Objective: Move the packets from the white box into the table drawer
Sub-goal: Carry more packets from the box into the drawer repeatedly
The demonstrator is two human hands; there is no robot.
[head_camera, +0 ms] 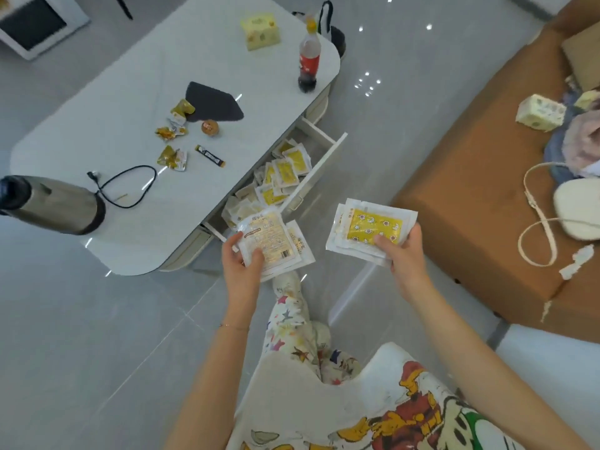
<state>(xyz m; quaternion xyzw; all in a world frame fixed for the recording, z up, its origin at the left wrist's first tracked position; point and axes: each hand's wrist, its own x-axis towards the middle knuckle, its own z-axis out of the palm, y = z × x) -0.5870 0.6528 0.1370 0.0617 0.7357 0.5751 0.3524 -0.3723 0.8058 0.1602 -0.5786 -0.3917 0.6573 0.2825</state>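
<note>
Head view, read from left to right. At the far left edge a metal kettle [48,204] lies cut off by the frame, its top blurred. It stands on the white desk [136,76], beside a looped black cable [126,186]. Further along the desk top lie small crumpled yellow wrappers [172,131], a dark sachet stick [210,155], a dark grey mat [214,102], a round orange object [210,127] too blurred to identify, a yellow carton [261,30] and a cola bottle [308,56]. The open drawer [319,164] projects from the desk's near side and holds a loose heap of packets [279,177]; the heap's inner part is hidden under the desk top. Just in front of the drawer, the left hand [242,258] is closed around a stack of packets [269,240], printed back uppermost, the text too small to read; the lower packets show only as fanned edges. The right hand [401,246] grips a second stack [373,230], yellow face up, thumb on top, well apart from the drawer; the count in either stack cannot be told. At the right, a brown sofa [480,177] carries a pale patterned box [540,113], a white bag with strap [574,206] and blurred fabric, all partly cut off.
</note>
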